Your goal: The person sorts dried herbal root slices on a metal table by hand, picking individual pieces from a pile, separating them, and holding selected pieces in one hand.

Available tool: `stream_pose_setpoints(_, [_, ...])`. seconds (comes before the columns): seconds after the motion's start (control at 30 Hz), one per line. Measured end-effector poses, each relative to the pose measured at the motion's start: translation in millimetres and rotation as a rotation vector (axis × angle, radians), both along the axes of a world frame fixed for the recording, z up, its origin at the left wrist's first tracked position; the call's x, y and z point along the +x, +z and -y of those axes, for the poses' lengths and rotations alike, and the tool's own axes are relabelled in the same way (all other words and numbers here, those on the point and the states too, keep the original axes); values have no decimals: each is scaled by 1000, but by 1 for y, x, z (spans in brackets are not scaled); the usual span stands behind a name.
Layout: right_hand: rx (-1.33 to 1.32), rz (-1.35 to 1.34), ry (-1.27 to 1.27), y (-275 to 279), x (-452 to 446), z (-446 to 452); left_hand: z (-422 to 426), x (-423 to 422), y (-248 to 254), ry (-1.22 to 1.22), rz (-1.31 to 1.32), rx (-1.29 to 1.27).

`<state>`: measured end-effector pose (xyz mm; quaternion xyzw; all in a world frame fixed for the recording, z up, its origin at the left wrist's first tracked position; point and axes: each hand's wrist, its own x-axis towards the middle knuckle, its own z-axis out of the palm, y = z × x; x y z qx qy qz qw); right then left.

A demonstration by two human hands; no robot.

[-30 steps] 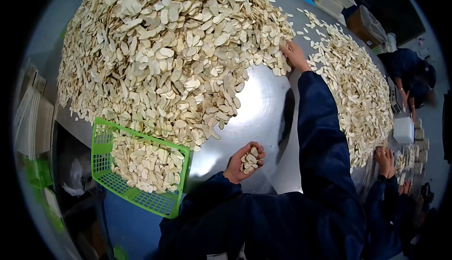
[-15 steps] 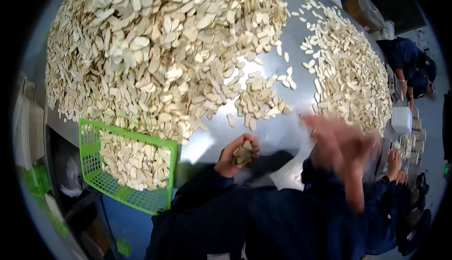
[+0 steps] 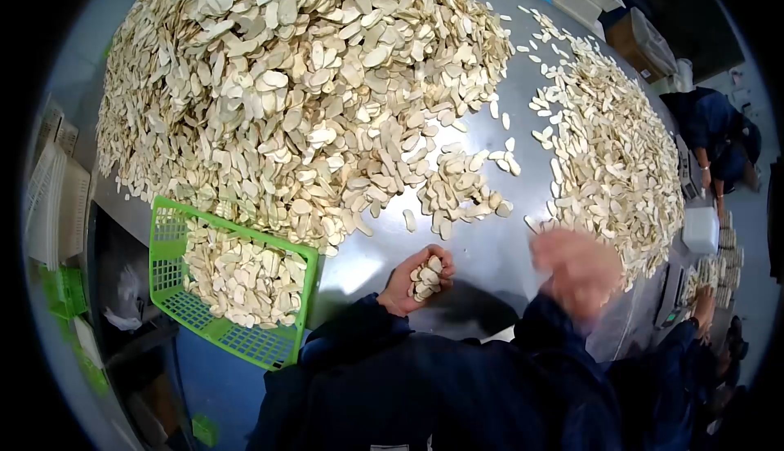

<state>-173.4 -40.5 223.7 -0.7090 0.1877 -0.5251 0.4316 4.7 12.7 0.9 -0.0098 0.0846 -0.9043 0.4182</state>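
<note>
My left hand is cupped with fingers curled round a small handful of pale dried slices, just above the steel table's near edge. My right hand is smeared by motion at the near end of the right-hand slice pile; its fingers cannot be made out. One slice shows beside its blurred fingertips, and whether they touch it I cannot tell. Ahead of my left hand lies a small cluster of slices. A far larger slice heap rises behind and to the left.
A green plastic basket partly filled with slices sits tilted at the table's left front edge. Stacked white crates stand far left. On the right are a scale, a white container, a co-worker's hand and another person.
My right hand has drawn in from an outstretched, spread pose to a more bunched one near the right pile. My left hand still holds its handful. The whole view has shifted slightly.
</note>
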Motion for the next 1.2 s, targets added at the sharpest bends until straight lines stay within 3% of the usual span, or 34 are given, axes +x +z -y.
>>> stream_pose_setpoints(0.07, [274, -378, -369, -39, -3, 48, 1, 1, 4, -16, 16, 18])
stream_pose_setpoints(0.13, [287, -699, -522, -113, -14, 72, 0, 0, 4, -12, 14, 20])
stream_pose_setpoints(0.33, [-159, -953, -525, -168, 28, 46, 2, 1, 1, -5, 24, 20])
stream_pose_setpoints(0.4, [-194, -860, -518, -169, 33, 27, 2, 1, 3, -18, 23, 29])
stream_pose_setpoints(0.53, [35, -712, -590, -169, 9, 10, 1, 1, 2, -45, 34, 15])
stream_pose_setpoints(0.6, [496, -567, -673, -164, -6, 10, 0, 0, 4, -77, 37, -12])
stream_pose_setpoints(0.7, [699, -719, -618, -149, -25, 20, -1, 1, 7, -190, 118, -80])
stream_pose_setpoints(0.8, [-45, -949, -833, -143, -12, 28, -6, 2, 7, -243, 115, -51])
stream_pose_setpoints(0.93, [157, -879, -560, -142, 23, 27, -3, 2, 9, -219, 116, -70])
stream_pose_setpoints(1.07, [26, -1004, -469, -151, 39, 26, -4, 1, 8, -202, 121, -53])
stream_pose_setpoints(1.2, [215, -823, -533, -147, 22, 29, -3, 2, 10, -196, 116, -70])
